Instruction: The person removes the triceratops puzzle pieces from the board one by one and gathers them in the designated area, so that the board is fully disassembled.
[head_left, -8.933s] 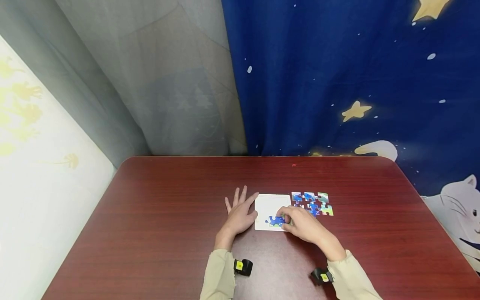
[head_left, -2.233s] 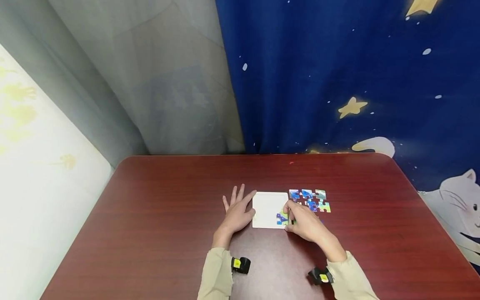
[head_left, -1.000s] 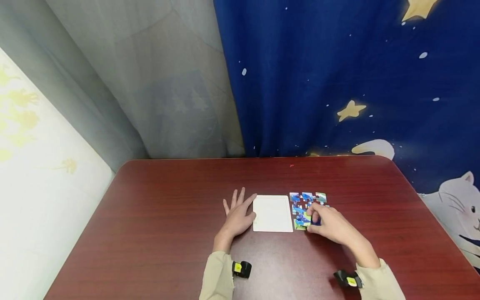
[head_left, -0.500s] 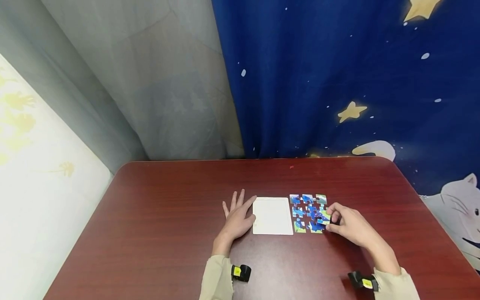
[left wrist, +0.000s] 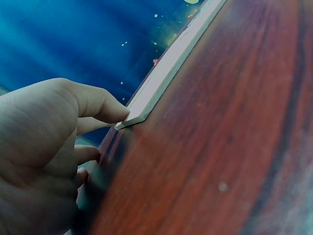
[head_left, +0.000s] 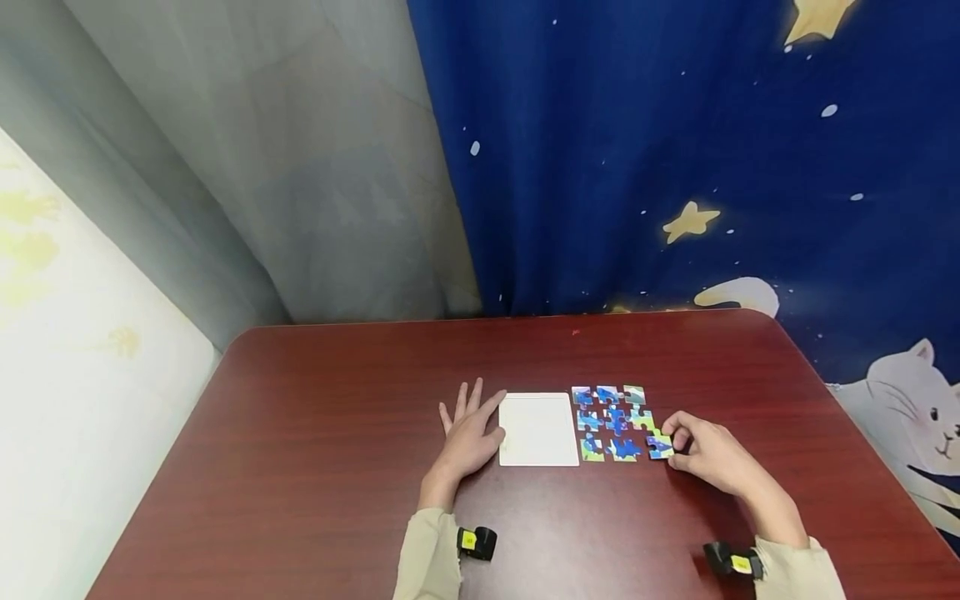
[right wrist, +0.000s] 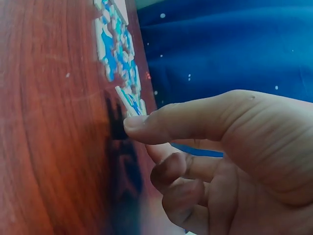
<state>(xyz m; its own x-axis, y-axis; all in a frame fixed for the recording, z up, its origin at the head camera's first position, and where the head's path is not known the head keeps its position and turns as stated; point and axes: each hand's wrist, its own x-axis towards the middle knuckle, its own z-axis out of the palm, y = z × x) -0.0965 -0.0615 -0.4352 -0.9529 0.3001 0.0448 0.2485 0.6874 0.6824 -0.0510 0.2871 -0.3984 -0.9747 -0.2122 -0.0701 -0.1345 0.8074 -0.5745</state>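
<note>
My right hand (head_left: 708,454) pinches a blue-and-green jigsaw piece (head_left: 659,446) between thumb and fingers, at the lower right of the other pieces. In the right wrist view this piece (right wrist: 131,102) is tilted, with one edge raised from the table. Several loose jigsaw pieces (head_left: 617,421) lie in rough rows to its left, picture side up. The square white puzzle board (head_left: 536,429) lies flat left of them, bare inside its rim. My left hand (head_left: 467,446) rests at the board's left edge with fingers spread. In the left wrist view a fingertip touches the board's corner (left wrist: 139,110).
The dark red wooden table (head_left: 337,433) extends on both sides of the hands. A blue star-patterned curtain (head_left: 562,167) and a grey curtain (head_left: 337,183) hang behind its far edge. A small red speck (head_left: 576,332) is near the back edge.
My right hand has carried the piece from the board rightward over the other pieces to their lower right, and lowered it there. The left hand has stayed at the board's edge.
</note>
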